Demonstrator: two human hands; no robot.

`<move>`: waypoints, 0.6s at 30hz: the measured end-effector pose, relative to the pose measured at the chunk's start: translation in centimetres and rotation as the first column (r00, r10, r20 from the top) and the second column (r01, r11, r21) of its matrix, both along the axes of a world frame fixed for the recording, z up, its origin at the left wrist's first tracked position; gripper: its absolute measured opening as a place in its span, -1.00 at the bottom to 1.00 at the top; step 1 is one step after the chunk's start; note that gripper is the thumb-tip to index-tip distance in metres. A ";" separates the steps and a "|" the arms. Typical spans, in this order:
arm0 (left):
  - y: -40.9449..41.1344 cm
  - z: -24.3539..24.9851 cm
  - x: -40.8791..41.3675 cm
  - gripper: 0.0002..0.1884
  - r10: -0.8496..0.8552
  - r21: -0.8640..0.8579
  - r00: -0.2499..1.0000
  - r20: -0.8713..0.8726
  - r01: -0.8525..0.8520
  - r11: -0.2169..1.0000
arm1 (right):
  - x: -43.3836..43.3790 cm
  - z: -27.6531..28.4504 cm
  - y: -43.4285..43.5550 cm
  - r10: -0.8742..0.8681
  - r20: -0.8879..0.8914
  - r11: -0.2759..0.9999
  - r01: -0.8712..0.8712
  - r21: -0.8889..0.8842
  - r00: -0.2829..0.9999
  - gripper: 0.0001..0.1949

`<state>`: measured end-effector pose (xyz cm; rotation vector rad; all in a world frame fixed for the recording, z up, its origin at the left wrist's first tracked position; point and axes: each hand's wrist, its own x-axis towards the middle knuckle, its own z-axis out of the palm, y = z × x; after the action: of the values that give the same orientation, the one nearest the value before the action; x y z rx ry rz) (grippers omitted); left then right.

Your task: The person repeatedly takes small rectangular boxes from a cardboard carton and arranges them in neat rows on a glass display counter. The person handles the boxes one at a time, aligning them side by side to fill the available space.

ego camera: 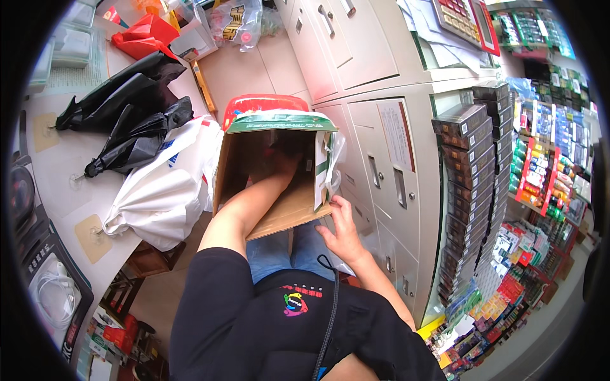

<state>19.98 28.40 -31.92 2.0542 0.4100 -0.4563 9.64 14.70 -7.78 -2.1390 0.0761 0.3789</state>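
Observation:
A deep cardboard box point(290, 220), with a green and white outer flap point(281, 121), is tilted with its open end facing me above my jeans. My left hand point(283, 159) reaches far inside it. Shadow covers the fingers, so what they touch or hold is hidden. At the lower right corner of the box is my right hand point(342, 231), thumb and fingers apart, fingertips at the cardboard edge. Clear plastic film point(337, 159) hangs along the right side of the box. Directly behind the box shows a red plastic container point(267, 102).
White metal lockers point(388, 190) stand close on the right, beside stacked dark boxes point(469, 190) and packed shop shelves point(538, 166). Black plastic bags point(128, 95) and a white plastic bag point(162, 185) hang from hooks on a white panel point(62, 185) at left. A calculator point(460, 21) lies upper right.

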 end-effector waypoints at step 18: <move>3.6 1.4 6.6 -0.37 -0.097 -0.128 0.989 0.113 0.111 0.986 | -0.3 -0.6 -0.6 0.048 0.049 0.998 -0.046 -0.035 0.998 -0.49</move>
<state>26.56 32.00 -30.57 1.9651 0.2035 -0.4233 9.39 14.06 -8.36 -2.1852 0.0041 0.3539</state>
